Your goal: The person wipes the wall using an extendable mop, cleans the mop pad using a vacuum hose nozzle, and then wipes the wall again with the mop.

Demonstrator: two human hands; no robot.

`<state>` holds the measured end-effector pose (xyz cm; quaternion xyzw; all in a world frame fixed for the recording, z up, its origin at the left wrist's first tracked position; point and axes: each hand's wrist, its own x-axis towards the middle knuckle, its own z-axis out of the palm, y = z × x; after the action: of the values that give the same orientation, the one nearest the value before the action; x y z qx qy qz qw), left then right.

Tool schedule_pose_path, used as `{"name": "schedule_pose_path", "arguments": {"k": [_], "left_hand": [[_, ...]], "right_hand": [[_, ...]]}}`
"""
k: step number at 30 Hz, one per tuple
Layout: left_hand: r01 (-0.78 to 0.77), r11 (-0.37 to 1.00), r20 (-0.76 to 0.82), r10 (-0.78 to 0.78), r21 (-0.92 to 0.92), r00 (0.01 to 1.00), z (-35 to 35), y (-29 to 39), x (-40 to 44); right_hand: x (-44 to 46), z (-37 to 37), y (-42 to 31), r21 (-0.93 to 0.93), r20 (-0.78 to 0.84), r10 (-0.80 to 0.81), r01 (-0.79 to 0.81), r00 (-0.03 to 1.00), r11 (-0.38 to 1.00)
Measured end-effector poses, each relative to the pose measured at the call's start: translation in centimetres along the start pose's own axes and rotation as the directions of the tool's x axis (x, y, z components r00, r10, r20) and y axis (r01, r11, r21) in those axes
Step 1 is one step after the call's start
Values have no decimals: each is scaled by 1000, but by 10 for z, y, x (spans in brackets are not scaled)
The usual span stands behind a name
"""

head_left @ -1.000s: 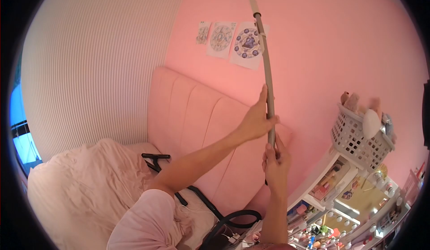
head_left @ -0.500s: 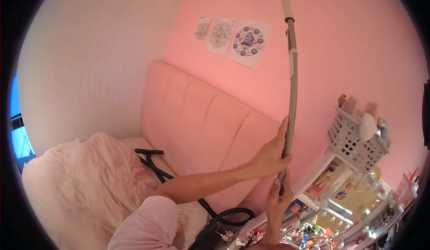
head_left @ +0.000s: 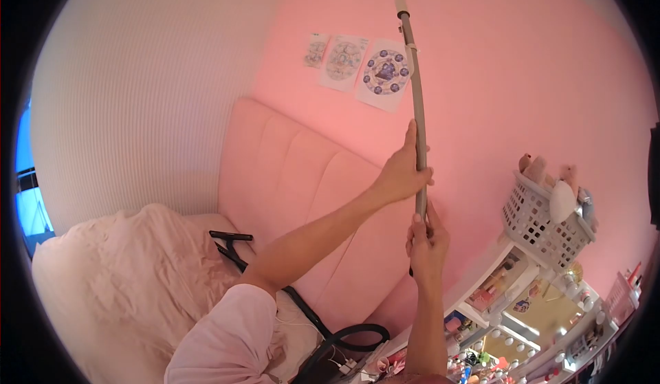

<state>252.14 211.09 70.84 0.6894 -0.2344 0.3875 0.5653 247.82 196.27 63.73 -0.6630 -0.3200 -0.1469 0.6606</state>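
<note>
Pink wall (head_left: 481, 95): between the pole (head_left: 419, 102) and the basket (head_left: 543, 212), a wide gap is seen; a hand could be passed there.
Headboard (head_left: 289, 171): its lower part is crossed by the left arm (head_left: 309, 246); above this arm, room is given as far as the pole.
Bed cover (head_left: 130, 281): it can be reached from above, but near its right edge the way is obstructed by a black frame (head_left: 232, 236).
Floor side: passage is hindered by a looped black hose (head_left: 361, 327).
White shelf (head_left: 481, 312): by it and the basket, sideways movement of the right hand (head_left: 427, 243) is limited.
</note>
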Motion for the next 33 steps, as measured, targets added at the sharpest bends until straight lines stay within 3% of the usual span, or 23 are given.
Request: {"name": "schedule_pose_path", "arguments": {"k": [7, 13, 15, 22, 25, 28, 31, 33], "left_hand": [[76, 996, 18, -77, 55, 997, -36, -13, 14], [71, 997, 62, -71, 3, 995, -20, -45, -41], [84, 991, 42, -89, 108, 995, -11, -52, -67], [172, 978, -40, -168, 120, 985, -26, -52, -89], [111, 984, -90, -99, 143, 991, -48, -48, -70], [70, 997, -121, -65, 40, 991, -76, -42, -46], [9, 999, -174, -4, 31, 985, -113, -36, -18], [11, 1000, -197, -6, 25, 980, -136, -27, -5]], "right_hand": [[17, 27, 1, 28, 90, -9, 7, 996, 1000], [-29, 18, 32, -2, 81, 25, -25, 996, 1000], [-47, 11, 43, -48, 56, 143, -140, 988, 989], [-58, 27, 69, 21, 100, 131, -134, 986, 991], [-36, 50, 46, 73, 151, 174, -186, 973, 980], [-4, 76, 40, 218, 260, 146, -206, 954, 954], [27, 108, 23, 386, 361, 91, -238, 928, 891], [42, 127, 10, 501, 448, 110, -351, 887, 792]]}}
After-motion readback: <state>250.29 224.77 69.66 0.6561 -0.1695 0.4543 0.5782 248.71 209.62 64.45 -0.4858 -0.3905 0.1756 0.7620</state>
